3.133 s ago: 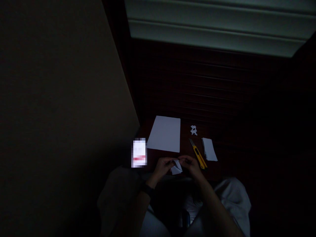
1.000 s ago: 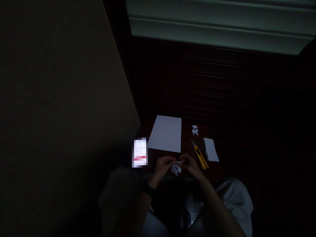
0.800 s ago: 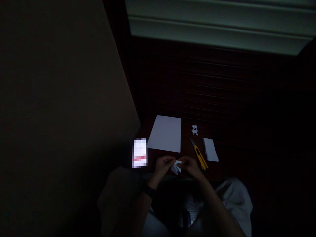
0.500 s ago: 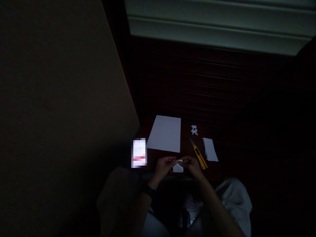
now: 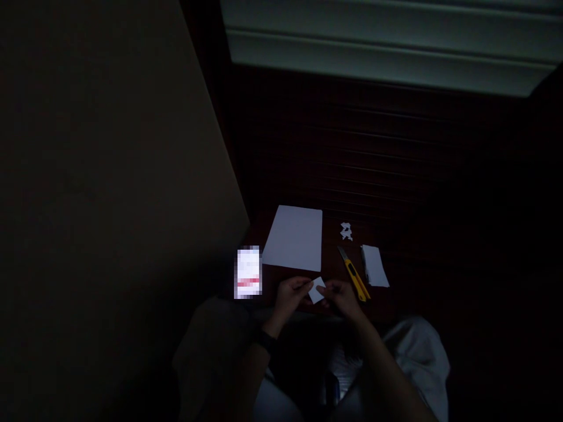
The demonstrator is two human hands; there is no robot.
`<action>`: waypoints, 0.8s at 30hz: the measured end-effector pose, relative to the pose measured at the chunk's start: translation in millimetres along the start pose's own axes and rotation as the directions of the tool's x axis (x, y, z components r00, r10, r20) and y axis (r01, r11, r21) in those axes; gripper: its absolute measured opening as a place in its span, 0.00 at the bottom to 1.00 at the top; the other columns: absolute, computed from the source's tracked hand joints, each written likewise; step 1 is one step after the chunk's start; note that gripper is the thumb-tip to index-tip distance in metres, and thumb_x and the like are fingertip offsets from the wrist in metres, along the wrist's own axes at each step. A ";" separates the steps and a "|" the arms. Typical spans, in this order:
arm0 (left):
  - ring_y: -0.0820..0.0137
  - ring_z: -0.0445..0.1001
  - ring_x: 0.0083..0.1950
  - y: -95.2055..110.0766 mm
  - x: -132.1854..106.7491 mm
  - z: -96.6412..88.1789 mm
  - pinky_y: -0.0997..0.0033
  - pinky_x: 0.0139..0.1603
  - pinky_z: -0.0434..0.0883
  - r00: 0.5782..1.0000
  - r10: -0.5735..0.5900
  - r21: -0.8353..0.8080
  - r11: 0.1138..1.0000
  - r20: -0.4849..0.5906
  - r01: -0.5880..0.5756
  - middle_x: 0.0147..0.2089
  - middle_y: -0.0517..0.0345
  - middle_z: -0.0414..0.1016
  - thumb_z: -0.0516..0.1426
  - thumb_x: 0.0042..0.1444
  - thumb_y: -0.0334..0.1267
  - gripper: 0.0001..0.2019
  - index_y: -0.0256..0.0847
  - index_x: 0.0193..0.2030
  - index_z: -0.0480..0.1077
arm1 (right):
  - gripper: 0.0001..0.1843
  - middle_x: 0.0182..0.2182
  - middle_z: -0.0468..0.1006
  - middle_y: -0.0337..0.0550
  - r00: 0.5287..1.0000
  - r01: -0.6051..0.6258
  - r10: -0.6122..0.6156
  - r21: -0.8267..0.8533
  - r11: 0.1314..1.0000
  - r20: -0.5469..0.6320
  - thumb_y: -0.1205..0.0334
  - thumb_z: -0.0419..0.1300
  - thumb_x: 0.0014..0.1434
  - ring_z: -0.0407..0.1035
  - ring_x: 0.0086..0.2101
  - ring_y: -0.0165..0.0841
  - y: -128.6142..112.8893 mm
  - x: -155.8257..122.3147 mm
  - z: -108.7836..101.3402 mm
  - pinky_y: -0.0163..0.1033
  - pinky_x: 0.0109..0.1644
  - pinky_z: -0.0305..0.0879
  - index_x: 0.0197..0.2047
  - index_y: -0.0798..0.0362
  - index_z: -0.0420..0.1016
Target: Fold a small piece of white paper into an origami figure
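The two forearms come in from the near side and slant toward each other, so that the hands meet close to the near edge of the table (image 5: 329, 258). The left hand (image 5: 290, 295), with a dark band (image 5: 265, 340) on its wrist, points to the right, back of the hand up, fingers bent, and thumb along the left side of a small white paper (image 5: 316, 293). The right hand (image 5: 342, 298) points in from the other side, its fingers curled and its thumb pressed on the paper's upper face. Each grip is closed to a pinch, and the paper is held between both, turned so that a corner points away from the person. How the fingertips sit beneath it is too dark to tell.

Beyond the hands lies a large white sheet (image 5: 294, 237), flat. A yellow knife (image 5: 355, 281) lies just beside the right hand, its blade out and pointing away. To the right of the knife is a stack (image 5: 375, 266) of white paper, and beyond the knife's blade sit small white scraps (image 5: 346, 231). A bright, blurred rectangle (image 5: 248, 272) shows to the left of the left hand.
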State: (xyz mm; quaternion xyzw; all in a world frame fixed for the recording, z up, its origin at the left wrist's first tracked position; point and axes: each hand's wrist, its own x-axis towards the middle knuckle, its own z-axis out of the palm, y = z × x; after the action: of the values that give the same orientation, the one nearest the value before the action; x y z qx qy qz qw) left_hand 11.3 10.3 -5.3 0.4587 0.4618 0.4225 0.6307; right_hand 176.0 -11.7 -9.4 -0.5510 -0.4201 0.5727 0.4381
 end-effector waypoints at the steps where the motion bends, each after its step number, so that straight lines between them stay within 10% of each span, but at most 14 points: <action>1: 0.66 0.75 0.31 1.6 -0.3 -1.9 0.71 0.23 0.73 0.999 -0.020 -0.004 1.000 0.045 0.020 0.36 0.50 0.76 0.60 0.45 0.46 0.19 0.34 0.39 0.71 | 0.19 0.17 0.74 0.39 1.000 -0.001 0.001 0.000 1.000 0.012 0.48 0.64 0.42 0.65 0.16 0.27 -0.4 -0.7 -1.1 0.31 0.19 0.59 0.29 0.57 0.73; 13: 0.71 0.73 0.24 6.1 -0.1 -12.3 0.75 0.21 0.71 0.961 -0.125 0.085 0.991 0.245 0.107 0.27 0.52 0.75 0.61 0.43 0.47 0.17 0.32 0.33 0.70 | 0.17 0.18 0.73 0.38 0.993 -0.019 0.020 -0.005 1.000 0.116 0.49 0.63 0.45 0.65 0.18 0.28 -7.5 -6.4 -5.4 0.31 0.20 0.59 0.28 0.56 0.73; 24: 0.69 0.74 0.24 6.5 -0.1 -6.0 0.74 0.21 0.71 0.951 -0.141 0.185 0.978 0.275 0.091 0.25 0.52 0.74 0.57 0.45 0.53 0.21 0.32 0.31 0.71 | 0.18 0.17 0.69 0.37 0.995 0.075 -0.077 -0.036 0.997 -0.067 0.49 0.62 0.45 0.60 0.19 0.27 3.2 0.5 2.9 0.32 0.24 0.55 0.22 0.58 0.73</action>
State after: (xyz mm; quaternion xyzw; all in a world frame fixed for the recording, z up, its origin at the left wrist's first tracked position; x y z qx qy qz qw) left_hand 4.8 12.8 0.2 0.5393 0.4261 0.2727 0.6732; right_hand 172.9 -12.1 -12.5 -0.5610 -0.4350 0.5295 0.4644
